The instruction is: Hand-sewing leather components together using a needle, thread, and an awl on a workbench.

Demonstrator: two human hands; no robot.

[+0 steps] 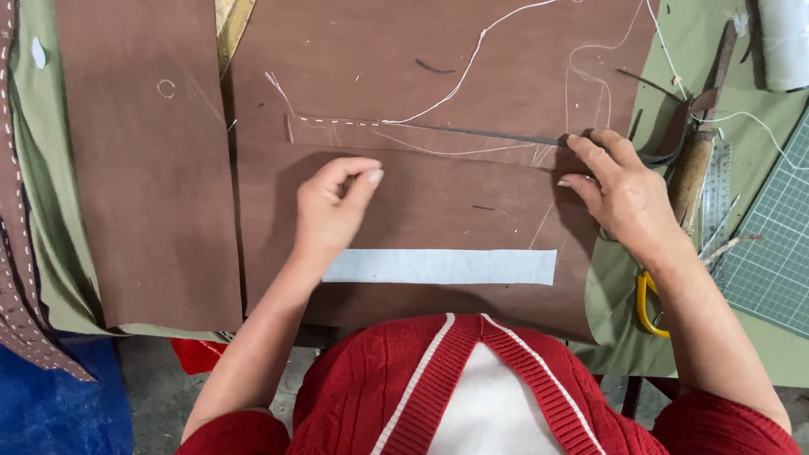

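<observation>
brown leather covers most of the work table [624, 337], which is draped in olive-green cloth: one large leather sheet [438, 84] lies in the middle with a second leather panel [147, 168] just to its left. the left hand [333, 211] hovers over the middle of the large sheet, loosely curled, thumb and forefinger pinched together as if on a needle or thread, though what sits between them is too small to tell. the right hand [619, 190] lies flatter, fingers spread and lightly bent, its fingertips pressing on the right end of a thin dark strip [489, 135] that runs left to right across the sheet along a folded edge. a short run of white stitches [337, 122] follows that edge at its left end, and loose white thread [472, 59] trails from it up toward the far right. nearer the person, a pale grey rectangular strip [438, 266] lies flat on the leather, just below the left hand. to the right of the right hand lie a wooden-handled tool [695, 173], a metal ruler [718, 198], yellow-handled scissors [647, 303] partly hidden under the wrist, and a green cutting mat [775, 244]; a white thread spool [784, 42] sits at the far right corner. the person wears a red knitted cardigan [404, 388].
</observation>
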